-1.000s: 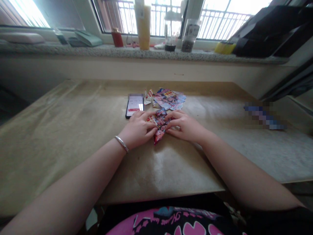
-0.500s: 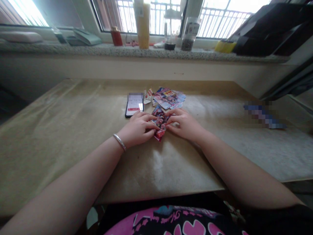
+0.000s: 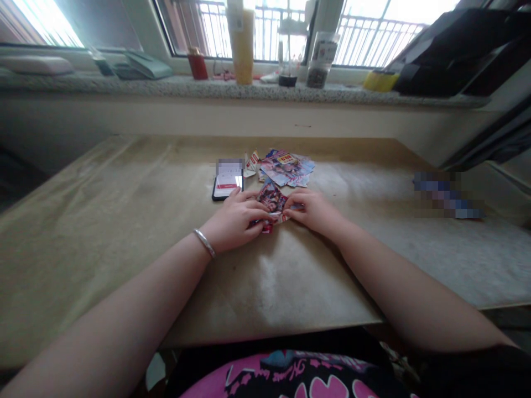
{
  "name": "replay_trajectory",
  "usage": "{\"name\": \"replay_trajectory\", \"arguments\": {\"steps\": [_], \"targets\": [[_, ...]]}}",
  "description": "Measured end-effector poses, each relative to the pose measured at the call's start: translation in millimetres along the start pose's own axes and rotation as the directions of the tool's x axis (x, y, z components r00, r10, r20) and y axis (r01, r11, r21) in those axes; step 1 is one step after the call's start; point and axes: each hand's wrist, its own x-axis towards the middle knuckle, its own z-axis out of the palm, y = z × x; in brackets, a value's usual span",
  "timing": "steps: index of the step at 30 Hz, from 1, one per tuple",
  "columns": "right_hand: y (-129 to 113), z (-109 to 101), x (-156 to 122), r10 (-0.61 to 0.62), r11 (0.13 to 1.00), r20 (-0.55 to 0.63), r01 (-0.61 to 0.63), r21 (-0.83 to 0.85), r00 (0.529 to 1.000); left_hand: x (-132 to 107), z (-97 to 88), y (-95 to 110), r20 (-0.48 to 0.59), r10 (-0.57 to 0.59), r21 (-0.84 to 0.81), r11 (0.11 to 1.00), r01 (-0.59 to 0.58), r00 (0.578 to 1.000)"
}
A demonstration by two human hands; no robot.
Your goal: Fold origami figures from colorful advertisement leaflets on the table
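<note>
A small, brightly printed piece of folded paper point(image 3: 271, 200) lies on the brown table point(image 3: 124, 221) in front of me. My left hand point(image 3: 234, 220), with a silver bracelet at the wrist, presses on its left side with bent fingers. My right hand point(image 3: 316, 211) pinches its right edge. Both hands touch the paper and hide its lower part. Just behind it lies a loose pile of similar printed papers point(image 3: 286, 166).
A phone point(image 3: 228, 181) with a lit screen lies left of the pile. A blurred blue object point(image 3: 448, 196) lies at the table's right. The stone windowsill point(image 3: 124, 85) behind holds a yellow bottle point(image 3: 243, 41), jars, a red cup point(image 3: 198, 65) and a dark case point(image 3: 452, 52).
The lower tip of the folded paper has been folded up, so the piece looks shorter. Both hands have closed in on it and shifted slightly away from me.
</note>
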Motion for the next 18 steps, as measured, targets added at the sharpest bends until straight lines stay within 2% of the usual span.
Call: {"name": "replay_trajectory", "arguments": {"steps": [3,11,18], "targets": [[3.3,1.2,0.9,-0.038,0.998,0.008,0.038,0.045,0.999,-0.5,2.4,-2.3,0.019,0.044,0.009,0.999,-0.044,0.999],[-3.6,-6.3,-2.9,0.210,0.977,0.022,-0.210,-0.033,0.977,-2.2,1.6,-4.2,0.036,0.067,0.007,0.998,-0.067,0.997],[-7.4,-11.1,-3.3,0.226,0.970,0.003,-0.225,-0.097,0.974,-0.9,-3.6,-0.1,0.064,0.169,-0.078,0.983,-0.164,0.984]]}}
